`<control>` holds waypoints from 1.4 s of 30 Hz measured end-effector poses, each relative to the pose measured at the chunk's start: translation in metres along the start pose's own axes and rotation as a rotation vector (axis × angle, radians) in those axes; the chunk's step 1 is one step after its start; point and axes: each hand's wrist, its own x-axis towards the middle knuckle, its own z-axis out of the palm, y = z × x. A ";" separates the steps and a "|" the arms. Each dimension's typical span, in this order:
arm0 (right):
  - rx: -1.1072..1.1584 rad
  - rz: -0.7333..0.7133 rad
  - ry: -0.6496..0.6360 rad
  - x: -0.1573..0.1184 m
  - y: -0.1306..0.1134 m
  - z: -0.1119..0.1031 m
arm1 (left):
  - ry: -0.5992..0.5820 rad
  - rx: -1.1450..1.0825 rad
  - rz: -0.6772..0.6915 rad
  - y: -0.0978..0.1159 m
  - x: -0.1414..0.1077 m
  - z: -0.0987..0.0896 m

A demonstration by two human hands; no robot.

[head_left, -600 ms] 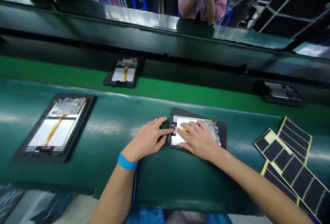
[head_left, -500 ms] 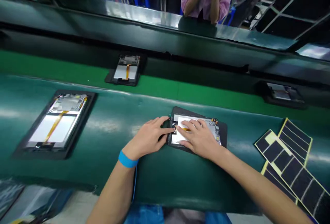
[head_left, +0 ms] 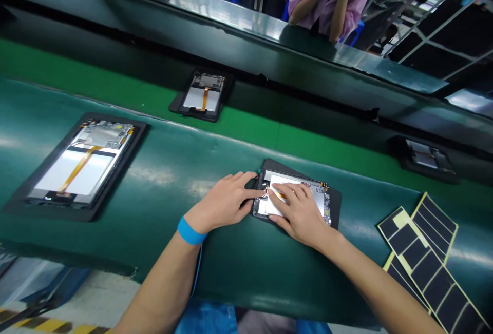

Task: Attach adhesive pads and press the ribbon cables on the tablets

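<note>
An opened tablet (head_left: pixel 318 201) lies on a black pad (head_left: pixel 335 211), its white battery, orange ribbon cable and circuit board facing up. From the left, my left hand (head_left: pixel 227 199) reaches in with a blue band (head_left: pixel 191 230) round the wrist. Its index fingertip touches the small connector area at the tablet's left end, and the other fingers are apart. My right hand (head_left: pixel 300 216) rests over the battery and cable with fingers spread, hiding part of them. Its index fingertip is close to the left one.
Another opened tablet (head_left: pixel 73 170) lies on a black pad at left. Two more, one tablet (head_left: pixel 203 99) at centre and one tablet (head_left: pixel 425 154) at right, lie on the green strip (head_left: pixel 246 131). Black adhesive sheets (head_left: pixel 431 267) overlap at right. A person in pink (head_left: pixel 308 3) is opposite.
The view has tilted and shifted a little. My left index finger stays at the connector area, and my right hand stays spread over the tablet.
</note>
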 end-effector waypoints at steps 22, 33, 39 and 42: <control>-0.048 0.015 0.004 0.003 -0.003 -0.002 | -0.008 0.010 -0.018 0.004 0.001 -0.002; 0.297 0.247 0.145 0.019 0.013 0.002 | 0.007 0.002 -0.011 0.005 0.001 -0.003; 0.268 0.386 0.140 0.042 0.019 0.009 | 0.012 -0.008 -0.003 0.006 0.000 -0.002; 0.258 0.421 0.093 0.048 0.019 0.008 | -0.003 0.012 -0.003 0.006 0.000 -0.001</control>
